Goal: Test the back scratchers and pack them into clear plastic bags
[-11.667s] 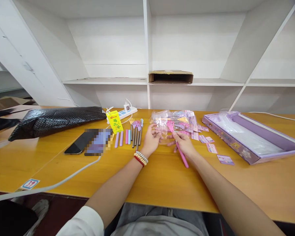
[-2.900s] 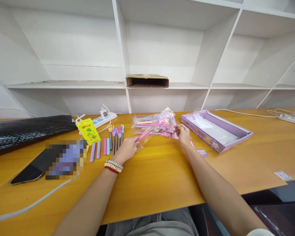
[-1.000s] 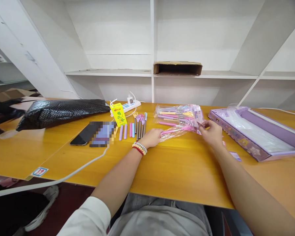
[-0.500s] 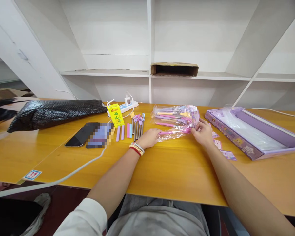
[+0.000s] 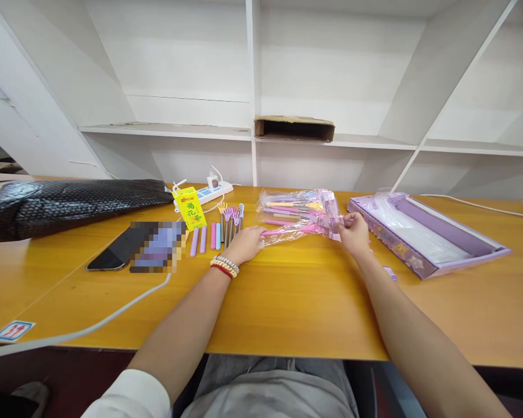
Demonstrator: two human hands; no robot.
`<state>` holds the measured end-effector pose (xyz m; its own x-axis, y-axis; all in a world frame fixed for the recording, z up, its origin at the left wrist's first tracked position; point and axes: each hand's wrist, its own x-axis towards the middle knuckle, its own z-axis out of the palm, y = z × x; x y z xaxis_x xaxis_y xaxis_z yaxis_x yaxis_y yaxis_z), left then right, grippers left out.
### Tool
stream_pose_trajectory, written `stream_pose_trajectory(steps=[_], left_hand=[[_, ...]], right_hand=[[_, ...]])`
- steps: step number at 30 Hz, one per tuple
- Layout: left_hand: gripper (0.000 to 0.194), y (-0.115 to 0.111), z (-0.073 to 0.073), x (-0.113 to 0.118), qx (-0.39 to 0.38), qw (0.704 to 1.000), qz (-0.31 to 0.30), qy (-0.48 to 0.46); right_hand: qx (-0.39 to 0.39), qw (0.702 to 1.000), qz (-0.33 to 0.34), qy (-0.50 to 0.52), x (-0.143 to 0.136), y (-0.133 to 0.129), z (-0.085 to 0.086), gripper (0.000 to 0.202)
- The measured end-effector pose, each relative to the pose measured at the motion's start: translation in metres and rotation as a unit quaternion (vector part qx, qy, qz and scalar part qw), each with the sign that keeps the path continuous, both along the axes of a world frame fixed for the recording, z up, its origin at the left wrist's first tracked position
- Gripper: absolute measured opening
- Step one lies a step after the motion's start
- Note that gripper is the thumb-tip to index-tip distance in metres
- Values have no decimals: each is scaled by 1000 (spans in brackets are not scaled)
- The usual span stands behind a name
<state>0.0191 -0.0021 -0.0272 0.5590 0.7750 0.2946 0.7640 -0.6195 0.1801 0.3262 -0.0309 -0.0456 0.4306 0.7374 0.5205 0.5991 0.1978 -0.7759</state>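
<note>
Clear plastic bags (image 5: 283,198) of back scratchers with pastel handles and small claw heads lie in front of me. My left hand (image 5: 247,244) is closed on the near end of a pink back scratcher (image 5: 283,231) in its clear bag. At the other end, my right hand (image 5: 356,232) pinches the bag's edge beside a purple printed card (image 5: 333,227); its fingertips are partly hidden. Left of the bags lie several unbagged back scratchers (image 5: 232,219) with metal rods. Loose purple, pink and blue handle tubes (image 5: 203,239) sit next to them.
An open purple box (image 5: 418,264) with clear plastic inside stands right. A small printed card (image 5: 390,273) lies near my right forearm. Leftward are a yellow tea box (image 5: 190,209), power strip (image 5: 213,193), phones (image 5: 113,249), white cable (image 5: 126,310) and black bubble-wrap parcel (image 5: 78,200).
The view has turned slightly right. My right hand has shifted right relative to the bags, and its arm now covers some of the small cards. My left hand keeps its place on the bag.
</note>
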Motion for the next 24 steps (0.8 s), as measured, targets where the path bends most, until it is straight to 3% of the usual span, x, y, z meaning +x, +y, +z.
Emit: stream_pose_trajectory(steps=[5,17,21,24], left_hand=[[29,-1,3,0,-5,1000,11,-2],[31,2,0,-1,-5,1000,-13,6],[32,4,0,-3,-10,1000,2,6],[32,4,1,-4,-13,1000,2,10]], right_hand=[[-30,995,35,84,8,4,-3,46],[-61,987,50,139,12,7,-3,39],[-67,994,64,51,10,2,0,37],[-67,995,32,-71,4,-3,6,37]])
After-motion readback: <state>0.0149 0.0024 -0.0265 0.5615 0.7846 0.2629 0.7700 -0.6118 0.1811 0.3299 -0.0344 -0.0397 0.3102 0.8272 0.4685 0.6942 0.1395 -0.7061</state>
